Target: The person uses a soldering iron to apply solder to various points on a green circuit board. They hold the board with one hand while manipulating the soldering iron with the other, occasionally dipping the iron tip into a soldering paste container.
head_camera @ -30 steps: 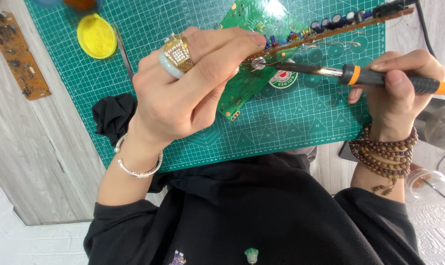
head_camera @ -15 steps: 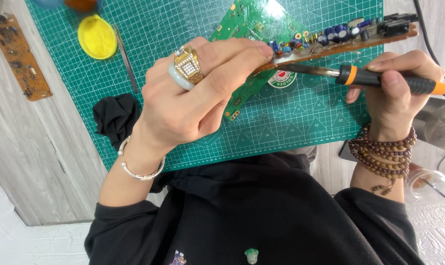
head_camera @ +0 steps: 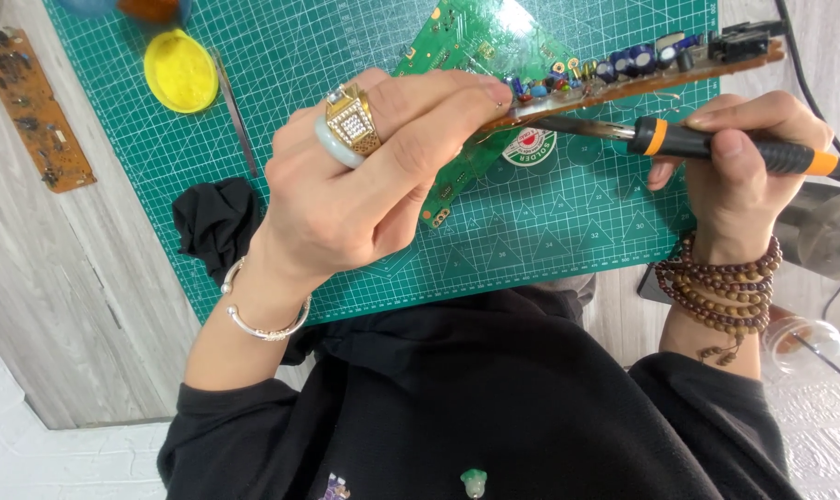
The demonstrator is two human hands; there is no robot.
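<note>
Since the earlier frames, both hands and the brown circuit board have drifted slightly upward and to the right in the head view, while the soldering iron stays tucked just under the board's edge.

Beneath both hands lies a green cutting mat with a white grid, spread over a pale wood-grain table. Below the hands, the person's black sleeves and top fill the lower view. On the mat under the left fingers rests a green circuit board, lying flat. A crumpled black cloth sits just left of the left wrist. Up and to the left of the left hand are a round yellow lid and slim tweezers beside it, and well beyond them, off the mat, a second brown board. A clear glass object stands just right of the right hand.

The left hand is curled, knuckles up, thumb and fingertips pinching the near end of the brown circuit board, which is lifted above the mat and seen edge-on, components facing upward. The right hand is closed around the iron's black-and-orange grip, its metal tip pointing left and touching the board's underside near the left fingertips.
</note>
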